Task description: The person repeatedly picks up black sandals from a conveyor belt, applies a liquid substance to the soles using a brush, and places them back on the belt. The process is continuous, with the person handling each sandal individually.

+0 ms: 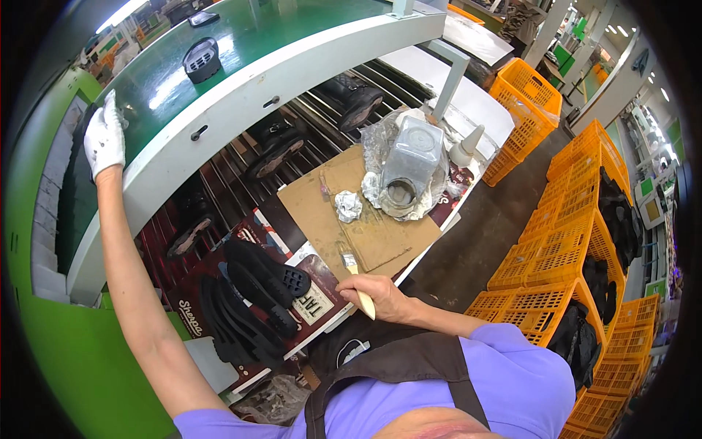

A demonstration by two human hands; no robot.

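My left hand [107,139], in a white glove, reaches far out over the green conveyor belt [150,69]. It is on a dark piece that looks like a black shoe sole [86,121], mostly hidden by the glove. My bare right hand [382,298] is closed round the pale handle of a flat brush [352,265], bristles over a stained cardboard sheet [391,241]. Several black shoe soles [248,293] lie stacked on printed boxes left of the brush. On the cardboard's far side a clear square jar [417,150] sits tilted in crumpled plastic, beside crumpled foil [348,206].
Another black sole [202,60] rests on the belt, behind its pale frame rail [241,88]. Black shoes [278,146] stand on the rollers underneath. A white nozzle bottle [466,146] is near the jar. Stacked orange crates [545,293] holding dark parts line my right side.
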